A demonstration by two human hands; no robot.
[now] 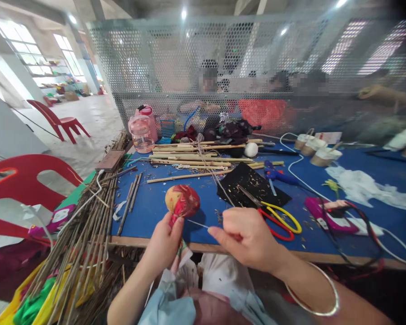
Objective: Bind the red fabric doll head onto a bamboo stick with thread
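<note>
My left hand [165, 241] grips the gathered neck of a round bundle [183, 201] wrapped in red and yellow patterned cloth, held over the table's front edge. Loose cloth hangs below the fingers. A thin white string [198, 224] runs from the bundle's neck to my right hand [245, 234], which is closed on it, thumb pointing left. Scissors [279, 219] with red and yellow handles lie just beyond my right hand, their blades on a black cloth [240, 183].
Bamboo sticks [189, 158] lie across the blue table [149, 216], near a white ball [251, 149] and blue glue gun [280, 175]. Long twigs [84, 234] stack at left beside a red chair [30, 180]. People sit behind the perforated screen [176, 58].
</note>
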